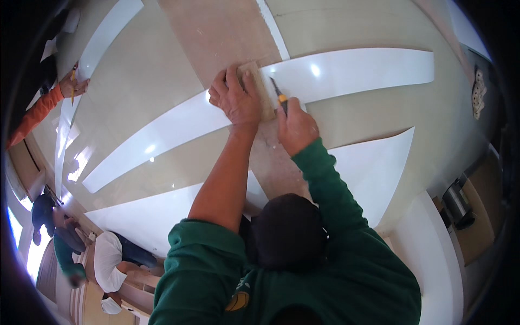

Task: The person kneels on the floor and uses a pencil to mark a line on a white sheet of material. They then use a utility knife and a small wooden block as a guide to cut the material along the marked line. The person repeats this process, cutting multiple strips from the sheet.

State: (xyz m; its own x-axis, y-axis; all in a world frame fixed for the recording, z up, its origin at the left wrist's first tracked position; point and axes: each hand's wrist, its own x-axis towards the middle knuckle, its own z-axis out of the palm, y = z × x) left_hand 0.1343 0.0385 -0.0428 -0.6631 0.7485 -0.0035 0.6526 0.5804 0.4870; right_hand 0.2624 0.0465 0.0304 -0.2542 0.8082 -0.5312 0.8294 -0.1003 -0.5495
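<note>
Holding tan block point(264, 92) across white strip point(357, 73) on bench point(352, 27) in half-closed grip of left hand point(235, 100); clasping yellow-and-black knife point(283, 100) in closed grip of right hand point(298, 127), with blade point(274, 84) over strip beside block

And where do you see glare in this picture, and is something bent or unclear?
In the head view, bright spots glare off the long white strip and off the beige surface at left; the bright opening at lower left is washed out; toward the head view's dark rounded rim, edges bend; near its middle, the left hand, right hand and knife look fairly clear.
</note>
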